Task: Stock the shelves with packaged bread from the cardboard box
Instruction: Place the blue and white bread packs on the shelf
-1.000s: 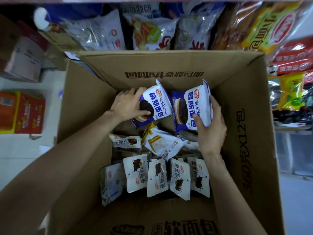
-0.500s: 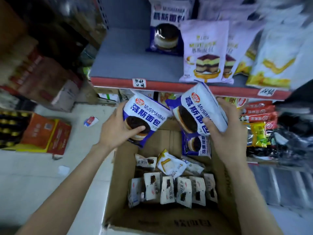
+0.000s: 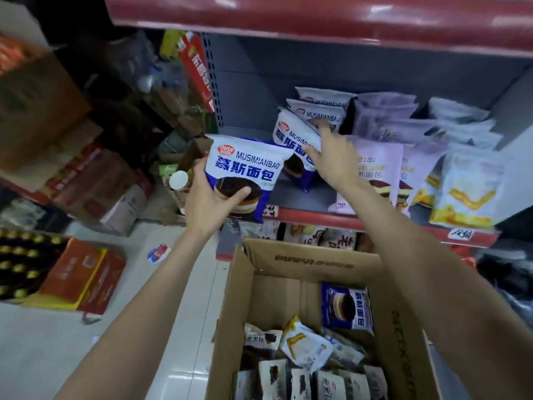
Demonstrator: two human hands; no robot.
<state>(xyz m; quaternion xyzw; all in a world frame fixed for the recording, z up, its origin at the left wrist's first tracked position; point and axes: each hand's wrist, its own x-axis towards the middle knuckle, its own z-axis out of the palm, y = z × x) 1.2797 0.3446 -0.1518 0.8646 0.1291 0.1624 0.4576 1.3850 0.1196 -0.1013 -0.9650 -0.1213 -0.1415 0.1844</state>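
My left hand point(image 3: 209, 203) grips a blue-and-white bread pack point(image 3: 245, 171) upright in front of the grey shelf point(image 3: 291, 199), just left of its front edge. My right hand point(image 3: 331, 157) holds a second blue-and-white bread pack point(image 3: 292, 140) over the shelf, against the row of the same packs point(image 3: 320, 109) standing behind it. Below, the open cardboard box point(image 3: 311, 262) on the floor holds one more blue pack point(image 3: 347, 308) and several small white bread packs point(image 3: 300, 342).
Purple cake packs point(image 3: 383, 166) and yellow-and-white packs point(image 3: 467, 189) fill the shelf to the right. A red shelf edge point(image 3: 317, 18) hangs overhead. Stacked cartons point(image 3: 95, 180) and an orange crate point(image 3: 83, 275) stand on the floor at the left.
Both hands have lifted their bread packs out of the box and up to the shelf. The right pack now reaches over the shelf among the same packs; my view has tilted upward.
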